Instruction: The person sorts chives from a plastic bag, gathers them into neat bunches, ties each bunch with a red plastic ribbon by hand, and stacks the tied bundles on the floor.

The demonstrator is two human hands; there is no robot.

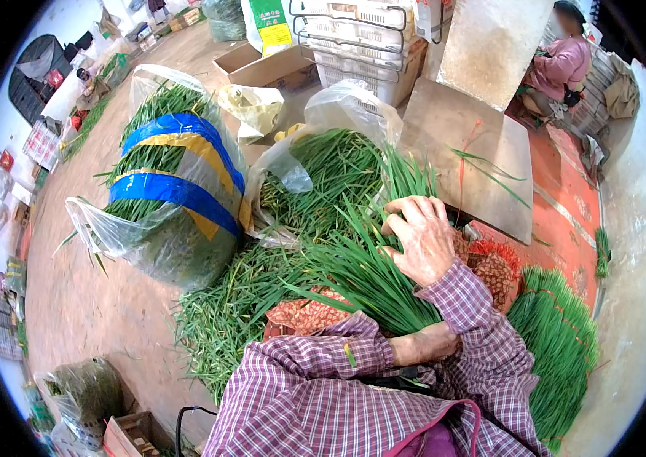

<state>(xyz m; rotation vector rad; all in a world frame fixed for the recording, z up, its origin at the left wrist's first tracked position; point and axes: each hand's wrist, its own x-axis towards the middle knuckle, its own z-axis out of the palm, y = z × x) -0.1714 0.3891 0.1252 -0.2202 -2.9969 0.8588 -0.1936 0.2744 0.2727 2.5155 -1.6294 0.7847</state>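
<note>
A bundle of long green leaves (372,286) lies across in front of my body. My right hand (423,238) is at the upper end of it, fingers curled round some leaf tips. Beneath my right sleeve passes my left forearm, and little of my left hand (442,340) shows at the bundle's lower end; its fingers are hidden. Loose cut leaves (235,305) are heaped to the left. An open clear plastic bag (358,107) full of leaves stands beyond the bundle. Red-patterned cloth (307,314) shows under the leaves.
A stuffed bag with blue and yellow bands (205,186) stands at the left. Tied green bundles (555,346) lie at the right. Behind are a metal sheet (502,171), stacked white crates (361,65) and a cardboard box (281,68). Another person (564,65) sits at the upper right.
</note>
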